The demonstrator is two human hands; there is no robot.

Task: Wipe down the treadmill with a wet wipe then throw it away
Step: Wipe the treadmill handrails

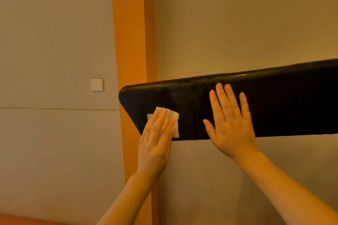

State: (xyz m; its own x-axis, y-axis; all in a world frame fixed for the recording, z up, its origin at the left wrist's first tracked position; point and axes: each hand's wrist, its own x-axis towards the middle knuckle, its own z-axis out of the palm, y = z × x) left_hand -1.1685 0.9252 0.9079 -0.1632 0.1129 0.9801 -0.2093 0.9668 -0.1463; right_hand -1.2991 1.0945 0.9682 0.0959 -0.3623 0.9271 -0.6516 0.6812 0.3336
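A black treadmill panel (283,100) stretches from the middle of the view off the right edge, with a rounded left end and wet streaks along its top. My left hand (155,140) presses a folded white wet wipe (173,120) flat against the panel's lower left part, fingers straight over the wipe. My right hand (230,124) lies flat on the panel further right, fingers spread and straight, holding nothing. A small pale label peeks out from under the wipe's left edge.
Behind the panel is a beige wall (237,23) with an orange vertical pillar (131,33). A white wall switch (97,84) sits left of the pillar. A strip of reddish floor (27,220) shows at the bottom left.
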